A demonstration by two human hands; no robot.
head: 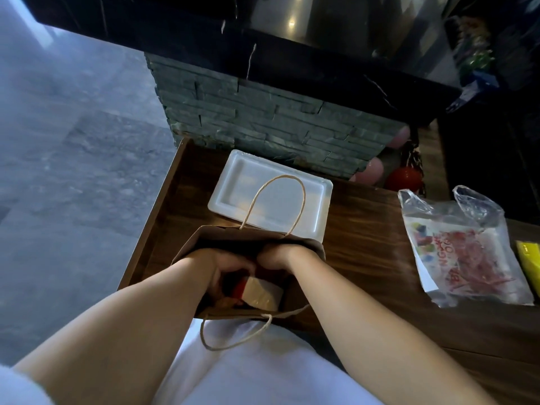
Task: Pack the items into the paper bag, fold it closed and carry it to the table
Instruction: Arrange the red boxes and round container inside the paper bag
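A brown paper bag (pixel 222 235) with twisted paper handles stands open on the wooden counter (pixel 365 258), right in front of me. Both hands are down inside its mouth. My left hand (pixel 225 267) curls around a tan box with a red side (pixel 260 293) that lies tilted in the bag. My right hand (pixel 277 255) is pushed in beside it, fingers hidden below the bag's rim. A white foam tray (pixel 233 182) lies flat just behind the bag, and one handle loop arches over it.
A clear plastic bag with colourful printed packets (pixel 464 252) lies on the counter to the right, a yellow item (pixel 530 258) beyond it at the frame edge. A stone-faced wall (pixel 263 124) rises behind the tray. The counter's left edge drops to grey floor (pixel 73 171).
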